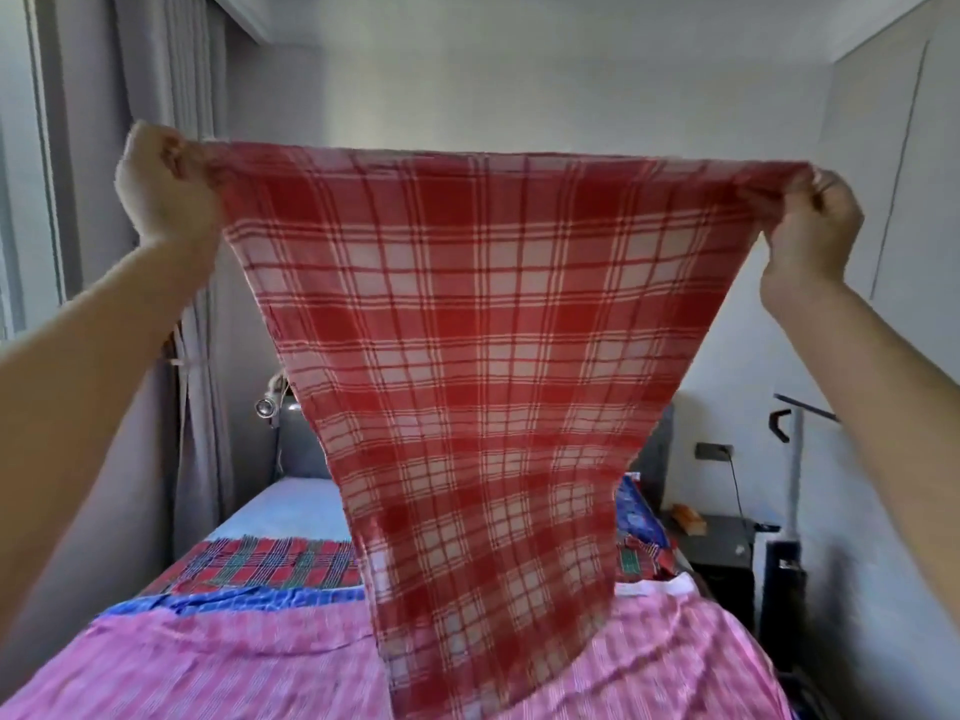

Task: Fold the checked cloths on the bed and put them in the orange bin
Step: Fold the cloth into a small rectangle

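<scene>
A red and white checked cloth (483, 366) hangs spread out in the air above the bed. My left hand (163, 192) grips its upper left corner and my right hand (810, 226) pinches its upper right corner, both raised high. The cloth's lower end reaches down to a pink checked cloth (208, 667) that covers the near part of the bed. Farther back lie a red and green checked cloth (265, 561) and a blue cloth (234, 600). The orange bin is not in view.
The bed (291, 506) runs away from me toward a grey headboard with a lamp (266, 406). Grey curtains (171, 96) hang at the left. A dark bedside table (722, 553) and a stand with a cable are at the right wall.
</scene>
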